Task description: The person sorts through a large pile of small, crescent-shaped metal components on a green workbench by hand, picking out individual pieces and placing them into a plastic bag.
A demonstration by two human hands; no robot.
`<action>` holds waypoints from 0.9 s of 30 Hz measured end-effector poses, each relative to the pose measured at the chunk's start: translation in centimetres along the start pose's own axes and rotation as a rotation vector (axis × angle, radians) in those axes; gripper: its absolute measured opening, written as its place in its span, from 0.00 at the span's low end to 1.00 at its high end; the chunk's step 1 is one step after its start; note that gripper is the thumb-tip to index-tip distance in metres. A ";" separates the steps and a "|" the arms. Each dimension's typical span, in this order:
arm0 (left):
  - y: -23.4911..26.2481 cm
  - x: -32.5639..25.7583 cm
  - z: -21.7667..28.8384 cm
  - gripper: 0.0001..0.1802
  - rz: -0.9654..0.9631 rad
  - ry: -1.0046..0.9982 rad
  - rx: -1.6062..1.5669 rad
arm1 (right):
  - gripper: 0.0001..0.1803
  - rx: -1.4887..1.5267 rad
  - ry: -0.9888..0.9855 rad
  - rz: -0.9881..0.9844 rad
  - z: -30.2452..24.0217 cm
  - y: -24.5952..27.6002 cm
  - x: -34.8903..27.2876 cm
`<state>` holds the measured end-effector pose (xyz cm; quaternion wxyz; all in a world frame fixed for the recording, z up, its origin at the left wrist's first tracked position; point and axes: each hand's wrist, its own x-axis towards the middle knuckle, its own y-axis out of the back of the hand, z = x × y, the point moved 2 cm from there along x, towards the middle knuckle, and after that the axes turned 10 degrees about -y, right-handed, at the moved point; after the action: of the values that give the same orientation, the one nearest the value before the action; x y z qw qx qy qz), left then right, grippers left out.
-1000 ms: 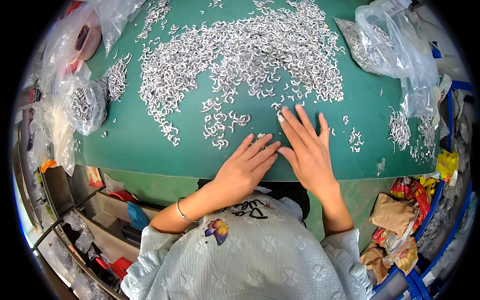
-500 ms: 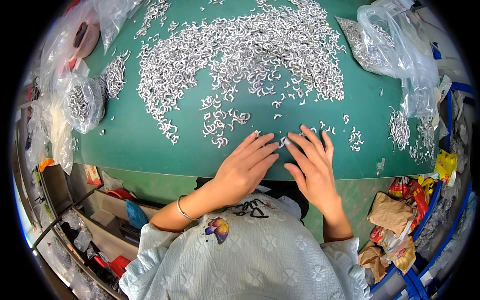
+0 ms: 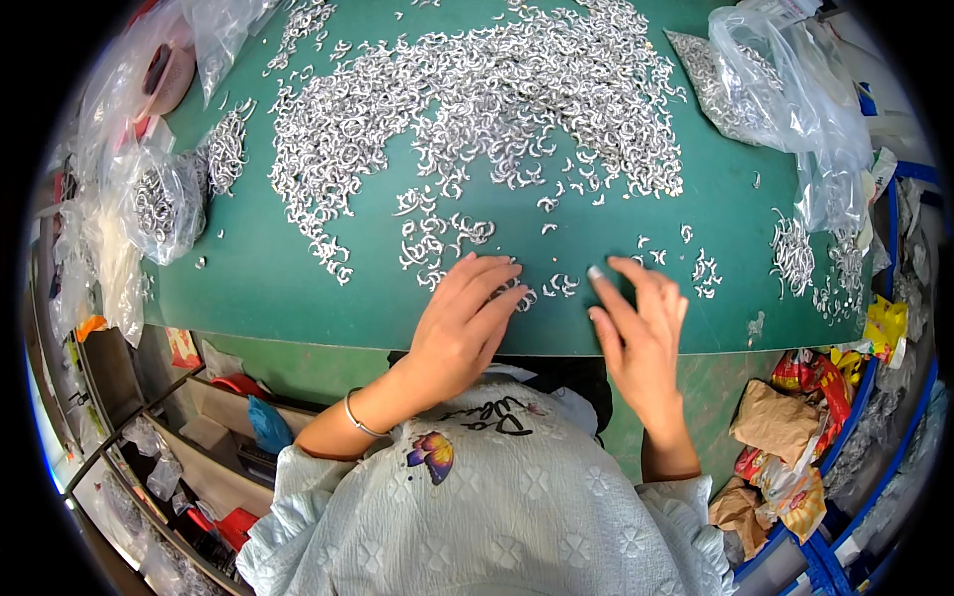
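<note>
Small curved silvery pieces (image 3: 467, 109) lie in a wide heap over the far half of the green tabletop (image 3: 238, 298). My left hand (image 3: 459, 313) rests palm down near the table's front edge, fingers slightly bent and apart over a few pieces, some of which show past its fingertips. Just right of those fingertips is a small cluster of pieces (image 3: 562, 286). Beyond it, my right hand (image 3: 641, 323) hovers with thumb and fingers apart, and nothing shows in its grasp. Another loose group (image 3: 427, 243) sits just beyond my left hand.
A clear bag (image 3: 154, 214) of pieces stands at the left edge, beside a small pile (image 3: 229, 149). At the far right lies another filled plastic bag (image 3: 730, 94), with more pieces (image 3: 792, 256) nearer me. Open drawers (image 3: 209, 417) are at lower left; crumpled packaging (image 3: 775, 427) is at lower right.
My hands have moved apart: the left one slid left and the right one shifted right. A small cluster of pieces that the fingertips partly covered now shows between them.
</note>
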<state>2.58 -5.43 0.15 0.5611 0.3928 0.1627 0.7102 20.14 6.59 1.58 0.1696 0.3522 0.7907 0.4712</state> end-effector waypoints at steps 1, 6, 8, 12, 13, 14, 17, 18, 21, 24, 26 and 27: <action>0.1 0.0 0.0 0.19 0.020 0.006 0.003 | 0.21 -0.009 0.018 -0.039 -0.2 -0.1 0.0; -0.3 0.2 0.5 0.20 -0.012 -0.026 0.061 | 0.18 0.051 -0.020 0.092 -0.3 0.2 -0.1; -0.7 0.4 0.8 0.20 -0.031 -0.037 0.070 | 0.17 0.051 0.044 0.095 -0.3 -0.1 -0.2; -0.8 0.9 0.8 0.19 -0.057 -0.009 0.101 | 0.16 -0.011 0.111 0.045 -1.0 -0.8 -0.3; -0.8 0.9 0.8 0.19 -0.051 -0.005 0.108 | 0.16 -0.025 0.117 0.021 -1.0 -0.9 -0.4; -0.7 0.8 0.7 0.19 -0.045 0.000 0.115 | 0.16 -0.040 0.107 0.040 -0.8 -0.8 -0.5; -0.5 0.5 0.4 0.19 -0.040 0.023 0.129 | 0.15 -0.077 0.073 0.068 0.5 0.1 -0.6; -0.5 0.4 0.4 0.19 -0.041 0.019 0.129 | 0.15 -0.089 0.053 0.084 0.9 0.3 -0.6; -0.6 0.2 0.6 0.19 -0.038 -0.005 0.127 | 0.14 -0.186 0.004 0.184 1.9 1.0 -0.6; -0.8 0.0 0.5 0.19 -0.026 -0.030 0.114 | 0.18 -0.081 0.049 0.091 0.2 0.7 -0.8; -0.8 0.0 0.4 0.19 -0.017 -0.015 0.106 | 0.21 -0.007 0.102 -0.024 -1.2 -0.3 -0.9; -0.7 0.1 0.5 0.18 -0.017 -0.002 0.107 | 0.21 -0.021 0.106 -0.048 -1.6 -0.7 -0.8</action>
<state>3.41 -5.25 0.03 0.5453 0.4215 0.2033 0.6955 19.46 4.78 1.73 0.1424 0.3059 0.8017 0.4934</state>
